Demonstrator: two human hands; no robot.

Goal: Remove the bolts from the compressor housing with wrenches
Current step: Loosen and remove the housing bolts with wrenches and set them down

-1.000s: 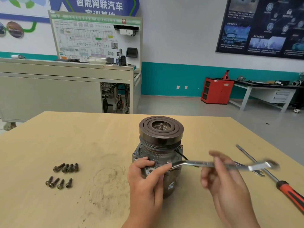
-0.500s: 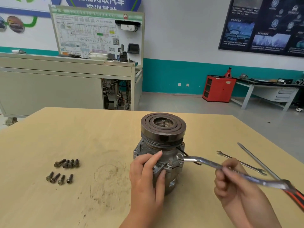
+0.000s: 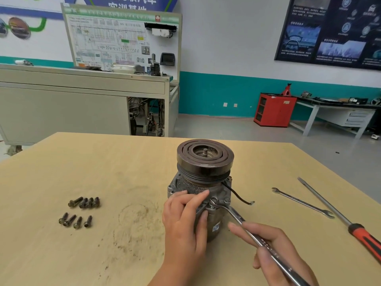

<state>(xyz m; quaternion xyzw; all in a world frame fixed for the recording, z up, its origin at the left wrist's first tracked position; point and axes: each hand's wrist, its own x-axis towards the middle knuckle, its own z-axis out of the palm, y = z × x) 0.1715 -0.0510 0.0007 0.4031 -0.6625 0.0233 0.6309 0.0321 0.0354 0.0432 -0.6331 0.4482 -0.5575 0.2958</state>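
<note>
The compressor (image 3: pixel 203 182) stands upright on the wooden table (image 3: pixel 103 162), its round pulley on top. My left hand (image 3: pixel 184 221) grips the housing's front left side, fingers curled over the flange. My right hand (image 3: pixel 276 252) holds the shaft of a silver wrench (image 3: pixel 243 221). The wrench's ring end sits on a bolt (image 3: pixel 212 204) on the housing's front flange, and the handle runs down to the right past my palm. Several removed bolts (image 3: pixel 82 211) lie in two rows at the left.
A second silver wrench (image 3: pixel 302 202) and a long screwdriver with a red and black handle (image 3: pixel 338 218) lie on the table at the right. A black wire (image 3: pixel 237 195) hangs from the compressor's right side. Benches and a red cabinet stand far behind.
The wrench handle has swung from pointing right to pointing down toward me, pivoting round the housing. My right hand followed it. My left hand stayed on the housing.
</note>
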